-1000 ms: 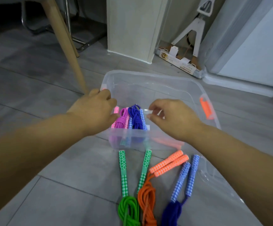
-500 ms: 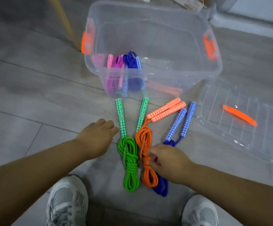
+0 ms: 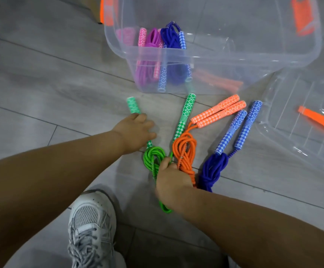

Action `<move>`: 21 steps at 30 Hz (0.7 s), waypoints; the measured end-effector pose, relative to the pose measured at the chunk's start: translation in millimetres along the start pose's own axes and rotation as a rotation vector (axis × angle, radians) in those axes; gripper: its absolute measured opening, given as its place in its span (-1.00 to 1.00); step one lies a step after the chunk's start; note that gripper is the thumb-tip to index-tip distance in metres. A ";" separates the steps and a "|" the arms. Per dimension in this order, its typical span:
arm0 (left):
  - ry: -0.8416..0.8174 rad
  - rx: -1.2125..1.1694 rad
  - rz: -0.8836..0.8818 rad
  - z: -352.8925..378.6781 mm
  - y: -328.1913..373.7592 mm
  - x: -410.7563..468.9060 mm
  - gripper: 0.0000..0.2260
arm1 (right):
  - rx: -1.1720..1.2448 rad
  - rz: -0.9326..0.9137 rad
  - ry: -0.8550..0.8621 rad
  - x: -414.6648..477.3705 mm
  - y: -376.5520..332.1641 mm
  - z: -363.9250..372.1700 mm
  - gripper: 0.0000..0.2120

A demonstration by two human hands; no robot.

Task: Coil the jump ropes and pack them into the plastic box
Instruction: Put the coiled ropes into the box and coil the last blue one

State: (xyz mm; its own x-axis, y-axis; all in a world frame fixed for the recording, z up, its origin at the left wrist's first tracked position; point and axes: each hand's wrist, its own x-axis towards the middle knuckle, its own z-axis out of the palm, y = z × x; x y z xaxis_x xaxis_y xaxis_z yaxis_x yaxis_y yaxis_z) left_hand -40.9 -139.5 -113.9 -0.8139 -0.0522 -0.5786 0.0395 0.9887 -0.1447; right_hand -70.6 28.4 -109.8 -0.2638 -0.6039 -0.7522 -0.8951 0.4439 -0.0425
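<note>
Right hand (image 3: 171, 180): fingers curled round the bunched cord of the green jump rope (image 3: 151, 157), thumb on top. Left hand (image 3: 136, 130): laid over one green handle (image 3: 133, 105); I cannot tell whether the fingers close round it. The second green handle (image 3: 186, 113) lies free, its tip toward the plastic box (image 3: 215, 57).

All this sits just in front of the box's near wall. Same row: orange jump rope (image 3: 184, 151) and dark blue jump rope (image 3: 213, 169), both coiled, handles toward the box.

Inside the box, against the near wall: purple rope (image 3: 149, 41) and blue rope (image 3: 171, 37).

Box: clear plastic, rounded corners. Its ribbed clear lid (image 3: 302, 144) lies flat to the right of the box.

Handles cylindrical, diamond-patterned; cords braided.

Floor (image 3: 41, 93): matt grey tiles, thin joints.
</note>
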 end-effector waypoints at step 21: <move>-0.023 -1.670 -0.728 24.3 5.1 -23.6 -0.92 | 0.251 -0.021 0.215 32.6 -1.7 -26.2 -0.10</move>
State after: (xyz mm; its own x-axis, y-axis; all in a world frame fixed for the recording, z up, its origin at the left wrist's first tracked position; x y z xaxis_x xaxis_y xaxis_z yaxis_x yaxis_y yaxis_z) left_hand -7.4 -136.7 -120.5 -0.3942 -0.4763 -0.7859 -0.8475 -0.1423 0.5113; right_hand -87.1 -9.3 -117.0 -0.3401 -0.7284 -0.5948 -0.7918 0.5631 -0.2368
